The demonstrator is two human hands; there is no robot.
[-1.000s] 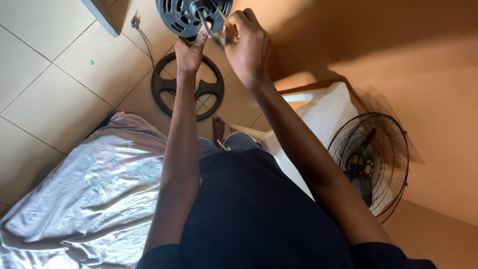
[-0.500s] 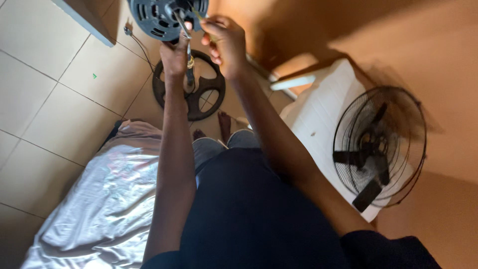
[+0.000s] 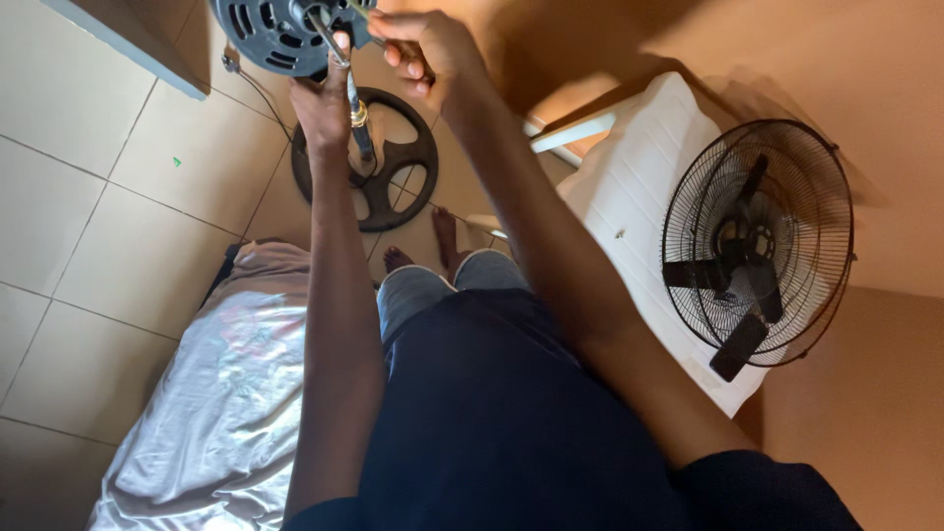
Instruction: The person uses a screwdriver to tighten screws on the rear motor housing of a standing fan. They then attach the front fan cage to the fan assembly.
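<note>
Left hand (image 3: 323, 98) grips metal rod (image 3: 352, 93) under grey motor housing (image 3: 280, 29) at top of frame, right hand (image 3: 425, 49) closed on thin tool, working the housing; next needs steady rod

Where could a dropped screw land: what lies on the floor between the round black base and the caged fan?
In the head view, a white chair lies between base and fan.

Your grey slotted fan motor housing (image 3: 278, 31): matt plastic. Black caged fan (image 3: 755, 246): thin metal wire. White sheet (image 3: 221, 403): glossy, crinkled. Cream floor tiles (image 3: 88, 206): smooth.
</note>
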